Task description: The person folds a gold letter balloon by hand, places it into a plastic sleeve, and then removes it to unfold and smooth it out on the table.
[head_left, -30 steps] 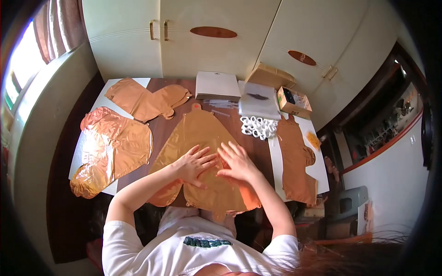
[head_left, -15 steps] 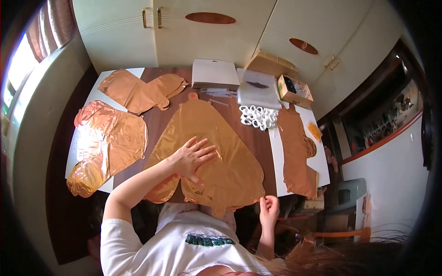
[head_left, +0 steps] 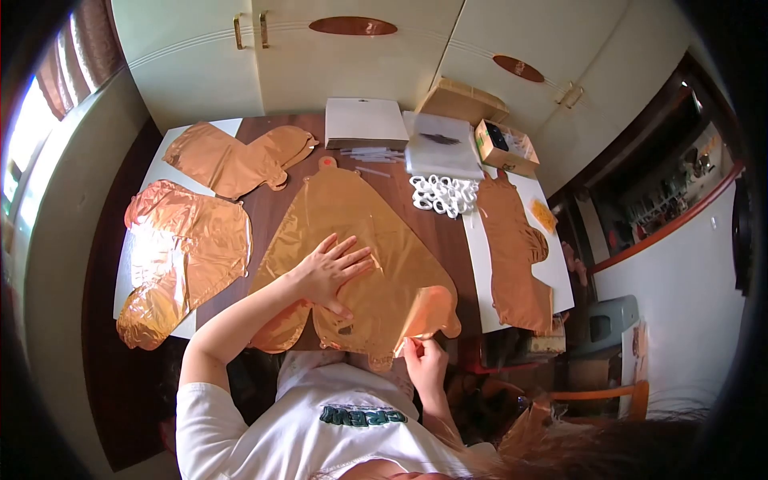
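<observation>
A large flat copper-coloured foil balloon (head_left: 352, 216) lies across the middle of the table. My left hand (head_left: 332, 274) rests on it with fingers spread, palm down. At the near right edge, my right hand (head_left: 426, 366) pinches the foil balloon's edge between thumb and fingers. That part is lifted and folded over toward the left, showing a paler, shiny face. To the left lie more flat foil balloons, a shiny one (head_left: 192, 248) and a duller one (head_left: 232, 156) behind it. Another foil balloon (head_left: 510, 248) lies on the right.
At the back stand a white box (head_left: 366, 124), clear straws (head_left: 370, 155), a stack of clear plastic bags (head_left: 440, 152) and a small open box (head_left: 506, 150). White rings (head_left: 442, 196) lie in a pile, with a small orange-yellow packet (head_left: 543, 214) to their right. Cabinets (head_left: 360, 64) rise behind the table (head_left: 264, 128).
My right hand has moved left and lifted the foil balloon's near right edge, folding it over. My left hand stays flat in place. The view has shifted slightly.
</observation>
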Motion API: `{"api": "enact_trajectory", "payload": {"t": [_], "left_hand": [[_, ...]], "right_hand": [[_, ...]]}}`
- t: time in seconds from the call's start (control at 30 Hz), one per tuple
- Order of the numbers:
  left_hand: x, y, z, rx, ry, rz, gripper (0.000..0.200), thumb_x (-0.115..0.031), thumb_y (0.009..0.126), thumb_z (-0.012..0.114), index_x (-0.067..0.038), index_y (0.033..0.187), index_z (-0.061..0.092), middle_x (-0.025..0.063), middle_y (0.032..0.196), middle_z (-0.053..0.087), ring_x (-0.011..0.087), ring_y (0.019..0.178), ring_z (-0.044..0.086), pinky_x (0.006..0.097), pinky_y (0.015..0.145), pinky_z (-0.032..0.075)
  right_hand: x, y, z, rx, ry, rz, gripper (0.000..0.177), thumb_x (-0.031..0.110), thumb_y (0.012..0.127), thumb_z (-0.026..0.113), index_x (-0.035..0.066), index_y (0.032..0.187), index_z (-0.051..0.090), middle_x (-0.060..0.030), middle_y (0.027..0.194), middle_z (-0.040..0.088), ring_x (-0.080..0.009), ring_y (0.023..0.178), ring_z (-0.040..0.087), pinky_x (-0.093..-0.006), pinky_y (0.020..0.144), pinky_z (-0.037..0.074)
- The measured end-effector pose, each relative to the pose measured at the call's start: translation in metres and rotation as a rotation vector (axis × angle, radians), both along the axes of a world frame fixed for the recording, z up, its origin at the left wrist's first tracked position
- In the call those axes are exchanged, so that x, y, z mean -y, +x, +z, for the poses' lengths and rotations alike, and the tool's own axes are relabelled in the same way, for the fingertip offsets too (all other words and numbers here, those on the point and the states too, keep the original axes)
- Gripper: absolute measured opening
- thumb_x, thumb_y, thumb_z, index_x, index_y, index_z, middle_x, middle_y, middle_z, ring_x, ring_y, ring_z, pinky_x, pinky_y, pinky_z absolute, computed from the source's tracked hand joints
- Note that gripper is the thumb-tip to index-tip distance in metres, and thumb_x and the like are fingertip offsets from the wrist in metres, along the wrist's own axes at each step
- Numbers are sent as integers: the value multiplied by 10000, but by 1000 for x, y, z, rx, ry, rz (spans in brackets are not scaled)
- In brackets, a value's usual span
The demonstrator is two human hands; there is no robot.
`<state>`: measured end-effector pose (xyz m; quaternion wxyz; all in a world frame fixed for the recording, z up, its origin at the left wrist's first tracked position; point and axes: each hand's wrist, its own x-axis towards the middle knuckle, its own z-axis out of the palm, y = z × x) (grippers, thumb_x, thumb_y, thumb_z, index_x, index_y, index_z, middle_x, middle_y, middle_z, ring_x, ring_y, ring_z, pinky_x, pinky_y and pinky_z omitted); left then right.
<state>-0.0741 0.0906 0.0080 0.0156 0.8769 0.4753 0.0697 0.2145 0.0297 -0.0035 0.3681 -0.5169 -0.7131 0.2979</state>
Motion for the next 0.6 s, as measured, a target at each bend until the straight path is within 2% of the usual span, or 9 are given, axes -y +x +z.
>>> {"api": "enact_trajectory", "payload": {"t": [0.03,0.07,0.13,0.2,0.27,0.3,0.4,0.5,0.6], "left_hand": [[1,0,1,-9,-10,11,1102,-804,589,577,-132,1431,344,90,1500,304,327,1398,230,543,1123,162],[2,2,3,-18,-20,20,1099,-803,590,575,-133,1431,345,87,1502,303,325,1398,231,541,1123,161],[1,2,4,-45,-49,34,1047,-732,626,603,-146,1445,318,75,1515,279,322,1404,218,536,1125,160],[0,2,1,-83,-91,41,972,-593,696,662,-168,1473,261,60,1536,234,320,1415,192,530,1127,161],[-4,-1,-23,-150,52,28,881,-435,756,649,-180,1485,223,47,1544,215,313,1419,188,524,1128,160],[-4,-2,-25,-184,124,24,847,-355,786,642,-186,1491,204,40,1548,206,310,1421,186,521,1128,159],[-3,-3,-23,-103,18,14,793,-224,820,583,-189,1498,174,39,1552,194,307,1423,183,523,1128,156],[0,2,6,-163,-135,34,785,-204,822,572,-191,1498,175,40,1550,199,305,1424,181,526,1128,151],[1,2,6,-129,-145,37,771,-201,824,561,-193,1497,185,43,1550,202,305,1424,179,530,1129,142]], "right_hand": [[1,-5,-3,-5,105,38,93,97,826,675,30,860,620,-111,745,622,-230,571,620,-307,522,494],[5,-9,4,82,146,86,109,70,808,667,44,896,608,-120,834,614,-254,670,620,-327,567,504],[6,-23,12,36,359,215,116,30,770,677,41,868,615,-112,896,598,-260,756,619,-338,574,503],[7,-30,14,131,387,349,174,16,694,687,50,841,600,-111,1037,600,-299,965,603,-407,835,491],[5,-35,9,144,409,470,169,4,710,656,50,859,591,-109,1097,594,-311,1060,590,-404,895,486],[3,-36,7,164,424,498,171,3,715,647,49,870,589,-110,1107,591,-310,1085,581,-409,915,479],[-2,-37,-4,208,452,565,180,3,731,625,46,900,582,-112,1135,580,-303,1141,560,-426,969,457],[-4,-33,-11,229,447,596,191,10,741,613,41,924,573,-110,1150,575,-292,1155,551,-441,995,442],[-5,-31,-11,255,448,620,203,14,745,608,40,942,570,-106,1152,575,-287,1160,547,-443,995,441]]}}
